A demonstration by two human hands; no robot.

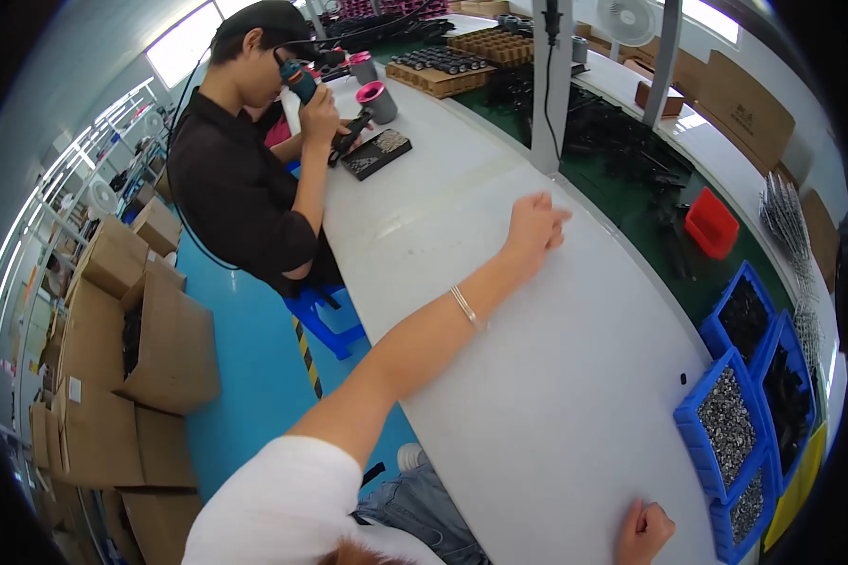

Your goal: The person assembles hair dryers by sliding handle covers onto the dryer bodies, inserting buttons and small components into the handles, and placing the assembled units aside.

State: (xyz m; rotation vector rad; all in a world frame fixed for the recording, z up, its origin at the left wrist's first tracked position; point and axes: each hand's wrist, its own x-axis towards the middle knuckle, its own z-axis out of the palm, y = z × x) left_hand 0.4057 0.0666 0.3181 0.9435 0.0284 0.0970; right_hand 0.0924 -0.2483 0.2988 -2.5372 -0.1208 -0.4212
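Note:
My left hand [534, 231] is stretched out over the white tabletop [546, 377], with a bracelet [464, 305] on the forearm. Its fingers are loosely bent and a little apart, and nothing shows in them. Low on the right, my right hand [644, 531] is curled closed over the table; whatever it may hold is hidden. Nearest to it are blue bins of small metal parts [727, 422]. A small black piece [683, 379] lies on the table beside the bins.
Across the table at far left, a seated co-worker [245, 179] holds a power screwdriver [299, 83] near a black tray [377, 154] of small parts. A grey post [549, 104] rises at the table's far edge. A red bin [712, 224] and black parts [622, 132] lie on the green surface.

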